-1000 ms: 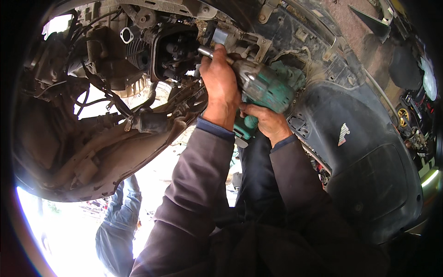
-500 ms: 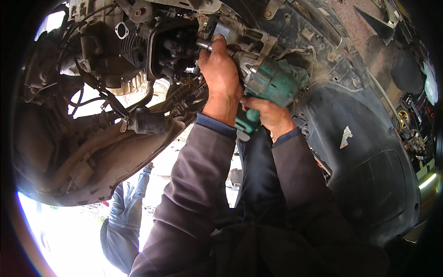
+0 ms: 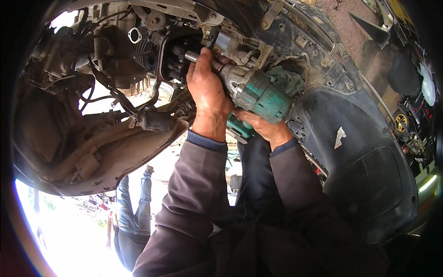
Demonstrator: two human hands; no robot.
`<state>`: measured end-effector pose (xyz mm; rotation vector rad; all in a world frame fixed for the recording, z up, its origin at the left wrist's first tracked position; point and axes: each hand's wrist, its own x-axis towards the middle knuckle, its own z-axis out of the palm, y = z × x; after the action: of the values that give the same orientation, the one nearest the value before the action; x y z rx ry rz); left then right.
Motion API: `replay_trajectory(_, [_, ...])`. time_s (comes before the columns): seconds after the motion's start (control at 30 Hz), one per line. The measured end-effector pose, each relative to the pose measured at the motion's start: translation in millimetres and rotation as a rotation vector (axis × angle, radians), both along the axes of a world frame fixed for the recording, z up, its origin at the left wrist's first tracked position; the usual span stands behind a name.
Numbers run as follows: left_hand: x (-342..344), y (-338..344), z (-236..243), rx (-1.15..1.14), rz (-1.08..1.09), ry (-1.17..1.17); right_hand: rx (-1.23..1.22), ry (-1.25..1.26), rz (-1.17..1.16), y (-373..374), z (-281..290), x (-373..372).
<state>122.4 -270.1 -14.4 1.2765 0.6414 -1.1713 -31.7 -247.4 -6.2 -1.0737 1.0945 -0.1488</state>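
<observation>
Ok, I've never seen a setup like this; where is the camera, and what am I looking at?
There's no robot: these are a person's bare hands, seen from a fisheye camera worn on the head and looking down, so straight edges bend. The left hand grips the front of a green-and-grey power tool, just behind its silver socket; the right hand holds the handle. The socket points toward an open, dark engine part. A large black panel is at right; another person's blue trouser legs show at lower left.
</observation>
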Motion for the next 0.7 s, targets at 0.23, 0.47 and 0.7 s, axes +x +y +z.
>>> replay_trajectory(0.23, [-5.3, 2.0, -5.2, 0.028, -0.008, -0.148, 0.258, 0.032, -0.212, -0.6, 9.3, 12.3])
replay_trajectory(0.47, [-3.2, 1.6, -14.6, 0.073, 0.014, -0.032, -0.143, 0.002, 0.116, -3.3, -12.0, -5.4])
replay_trajectory(0.7, [-27.9, 15.6, 6.9, -0.095, -0.153, 0.014, -0.522, 0.087, 0.180, 23.0, -3.3, -34.7])
